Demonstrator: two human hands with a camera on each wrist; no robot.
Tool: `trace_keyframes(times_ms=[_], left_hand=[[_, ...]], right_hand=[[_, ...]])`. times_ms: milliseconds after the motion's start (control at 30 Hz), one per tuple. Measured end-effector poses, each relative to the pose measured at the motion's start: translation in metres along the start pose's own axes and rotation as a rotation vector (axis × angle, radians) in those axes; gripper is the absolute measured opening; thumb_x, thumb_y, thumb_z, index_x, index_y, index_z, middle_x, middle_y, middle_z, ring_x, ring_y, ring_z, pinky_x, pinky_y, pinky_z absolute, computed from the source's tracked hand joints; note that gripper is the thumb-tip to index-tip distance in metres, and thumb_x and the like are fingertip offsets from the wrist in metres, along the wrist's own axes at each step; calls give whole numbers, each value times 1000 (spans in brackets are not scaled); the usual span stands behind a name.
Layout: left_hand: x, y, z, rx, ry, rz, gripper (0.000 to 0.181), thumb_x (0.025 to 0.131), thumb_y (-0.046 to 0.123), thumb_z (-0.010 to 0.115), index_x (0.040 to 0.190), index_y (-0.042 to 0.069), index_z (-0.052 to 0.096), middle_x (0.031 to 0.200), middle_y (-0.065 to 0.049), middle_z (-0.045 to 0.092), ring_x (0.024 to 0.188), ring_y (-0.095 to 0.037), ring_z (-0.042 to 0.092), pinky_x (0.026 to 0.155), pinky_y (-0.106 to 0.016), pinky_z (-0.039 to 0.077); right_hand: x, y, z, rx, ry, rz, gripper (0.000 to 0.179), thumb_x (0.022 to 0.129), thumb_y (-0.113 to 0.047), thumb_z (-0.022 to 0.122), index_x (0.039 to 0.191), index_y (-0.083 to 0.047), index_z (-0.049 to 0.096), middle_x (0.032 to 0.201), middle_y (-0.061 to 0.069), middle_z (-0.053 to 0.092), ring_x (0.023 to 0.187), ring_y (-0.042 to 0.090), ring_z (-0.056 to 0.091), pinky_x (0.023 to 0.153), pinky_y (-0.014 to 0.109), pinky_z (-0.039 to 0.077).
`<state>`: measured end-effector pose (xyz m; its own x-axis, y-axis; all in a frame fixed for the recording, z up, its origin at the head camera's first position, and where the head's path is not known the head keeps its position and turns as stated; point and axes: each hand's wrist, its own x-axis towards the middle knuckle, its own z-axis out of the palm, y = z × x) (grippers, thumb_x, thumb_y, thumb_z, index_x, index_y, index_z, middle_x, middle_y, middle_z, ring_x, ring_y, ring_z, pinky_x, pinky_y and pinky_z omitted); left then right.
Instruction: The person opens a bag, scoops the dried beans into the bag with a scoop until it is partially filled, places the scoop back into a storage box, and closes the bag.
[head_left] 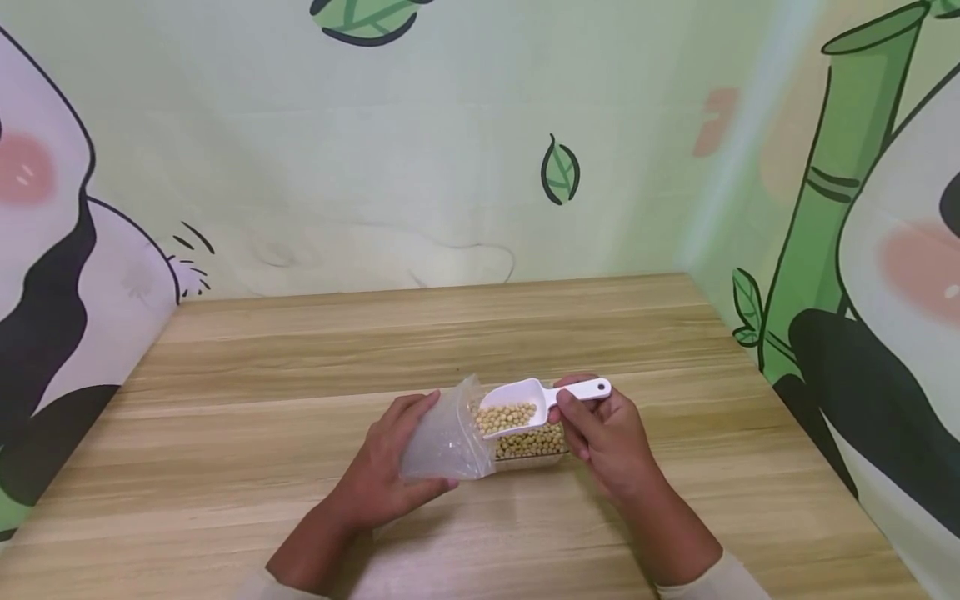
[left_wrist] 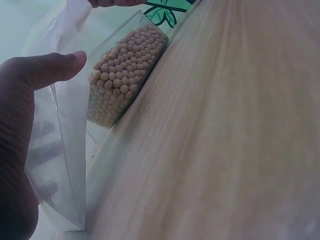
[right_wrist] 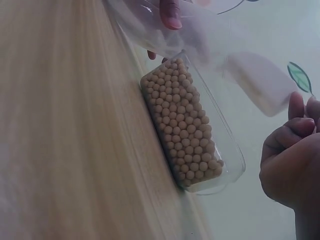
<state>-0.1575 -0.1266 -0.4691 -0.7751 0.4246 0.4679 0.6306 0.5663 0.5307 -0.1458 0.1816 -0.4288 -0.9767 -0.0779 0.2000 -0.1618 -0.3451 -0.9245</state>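
My left hand holds a clear plastic bag, thumb on the near side and fingers on the far side, its mouth facing right. With my right hand I pinch the handle of a white scoop. Pale round soybeans lie in the scoop, whose front edge is at the bag's mouth. Below the scoop, a clear rectangular container stands on the table, partly filled with the same beans. In the head view the scoop and bag hide part of it.
The wood-grain table extends around both hands. Behind it hangs a pale green backdrop printed with leaves, bamboo and pandas, continuing along the right side.
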Motion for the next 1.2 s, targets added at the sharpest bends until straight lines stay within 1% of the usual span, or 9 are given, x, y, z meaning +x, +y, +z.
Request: trace_keyframes(times_ms=[133, 267, 400, 600, 700, 833, 933, 1067, 1200], left_hand=[[0, 0, 0, -7, 1, 2, 107, 74, 36, 99, 164, 13, 47, 148, -12, 60, 122, -26, 63, 94, -42, 53], [-1, -1, 1, -14, 2, 8, 106, 74, 35, 99, 164, 12, 48, 148, -12, 60, 121, -26, 63, 94, -41, 53], [-1, -2, 1, -14, 3, 13, 107, 73, 35, 100, 163, 11, 48, 148, -12, 60, 120, -25, 63, 93, -40, 54], [-1, -2, 2, -13, 7, 28, 106, 73, 33, 100, 162, 8, 48, 147, -13, 60, 119, -25, 64, 93, -40, 54], [-1, -2, 2, -6, 9, 34, 106, 73, 34, 99, 163, 8, 48, 147, -14, 60, 120, -25, 63, 93, -41, 54], [-1, -2, 1, 6, 12, 29, 107, 74, 35, 99, 163, 10, 47, 148, -13, 60, 121, -24, 63, 93, -41, 52], [-1, -2, 1, 1, 17, 28, 106, 74, 34, 99, 163, 10, 47, 147, -13, 59, 119, -23, 62, 92, -39, 52], [-1, -2, 1, -18, 21, 28, 106, 73, 32, 100, 163, 8, 48, 147, -13, 59, 118, -23, 62, 90, -36, 52], [-1, -1, 0, -25, 20, 14, 107, 73, 31, 99, 163, 8, 47, 147, -13, 59, 117, -22, 61, 90, -35, 51]], right_hand=[[-2, -1, 2, -73, 27, -22, 18, 109, -1, 62, 109, -16, 72, 79, -7, 75, 50, 0, 43, 47, 16, 33], [-4, -2, 3, -166, 36, -70, 16, 107, 1, 64, 112, -12, 71, 79, -8, 75, 51, 2, 43, 46, 18, 34], [-6, -1, 4, -250, 34, -106, 10, 105, 1, 68, 115, -2, 69, 80, -9, 75, 53, 2, 44, 45, 20, 35], [-8, -1, 5, -270, 31, -158, 17, 104, 4, 68, 118, 12, 62, 80, -11, 75, 52, 1, 45, 42, 22, 35], [-8, -3, 5, -254, 71, -176, 11, 105, 4, 66, 115, 7, 65, 80, -9, 75, 51, 4, 43, 42, 26, 33], [-4, -5, 5, -179, 158, -186, 8, 107, 2, 63, 110, -4, 67, 77, -5, 73, 48, 8, 40, 43, 33, 27], [-2, -6, 5, -132, 241, -176, 10, 108, 1, 63, 107, -8, 68, 74, -3, 70, 47, 7, 39, 44, 31, 27], [0, -7, 5, -152, 327, -159, 7, 107, 2, 64, 105, -5, 68, 73, -2, 66, 47, 6, 40, 44, 24, 32], [0, -5, 5, -265, 333, -169, 5, 104, 5, 65, 108, 9, 66, 73, -5, 64, 54, 5, 45, 49, 19, 37]])
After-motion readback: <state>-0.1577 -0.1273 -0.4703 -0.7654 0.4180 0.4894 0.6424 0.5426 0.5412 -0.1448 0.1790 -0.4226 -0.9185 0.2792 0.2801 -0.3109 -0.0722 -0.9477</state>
